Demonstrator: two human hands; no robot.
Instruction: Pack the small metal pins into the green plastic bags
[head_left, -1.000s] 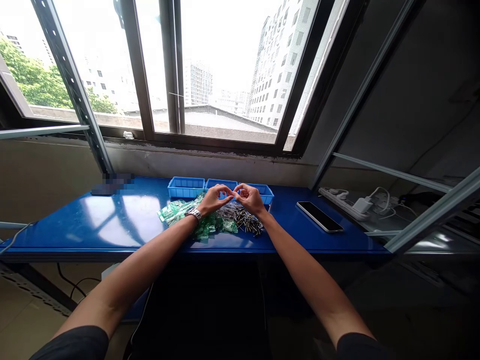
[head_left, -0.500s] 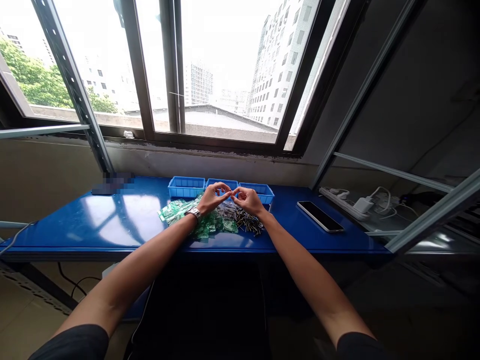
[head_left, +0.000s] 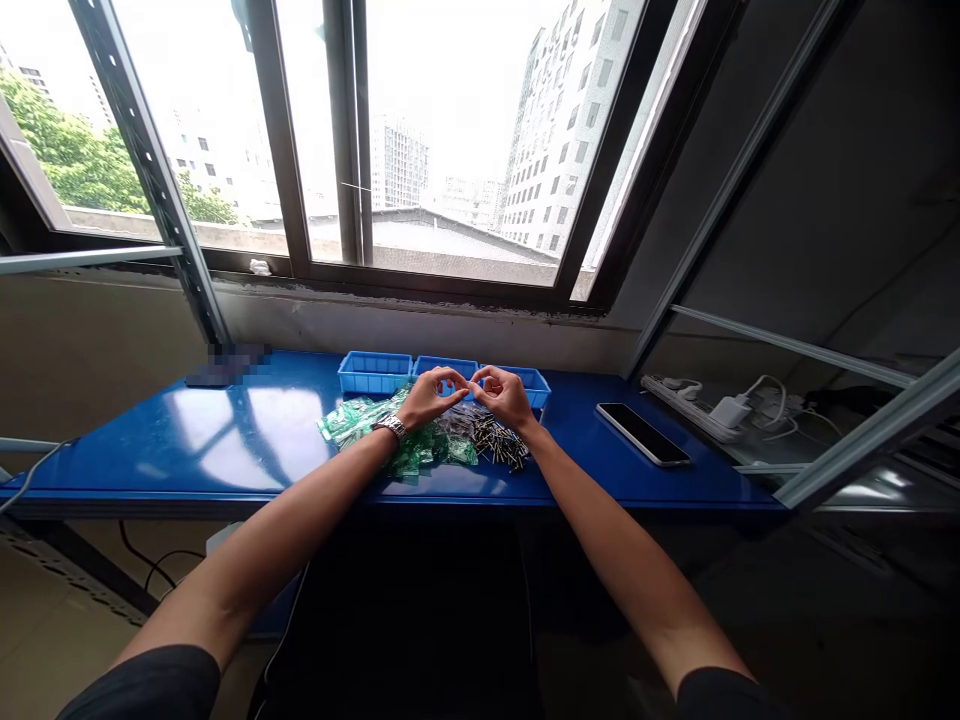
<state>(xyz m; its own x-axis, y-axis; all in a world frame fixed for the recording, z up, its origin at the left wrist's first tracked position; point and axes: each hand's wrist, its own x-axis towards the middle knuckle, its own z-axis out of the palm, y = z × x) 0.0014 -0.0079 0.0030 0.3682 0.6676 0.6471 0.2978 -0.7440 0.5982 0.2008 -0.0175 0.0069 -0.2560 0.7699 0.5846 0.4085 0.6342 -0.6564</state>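
My left hand (head_left: 429,396) and my right hand (head_left: 504,394) meet above the piles on the blue table, thumb and forefinger of each pinched together. Their fingertips almost touch, and whatever sits between them is too small to make out. Below and left of the left hand lies a heap of small green-tinted clear plastic bags (head_left: 352,420). Under the right hand is a pile of thin dark and metallic screw-like pieces (head_left: 501,442). Greyish clear bags (head_left: 456,420) lie between the two heaps. A metal-band watch (head_left: 391,428) circles my left wrist.
Behind my hands stand blue plastic bins, the left bin (head_left: 375,374) and the right bin (head_left: 534,386) flanking a middle one. A phone (head_left: 642,434) lies on the blue table (head_left: 247,440) at right, near a power strip (head_left: 694,408) with a charger. Metal shelf posts rise at both sides.
Both hands stay pinched over the piles. The right fingers have shifted slightly, with fingertips a little higher; the whole view has moved very slightly.
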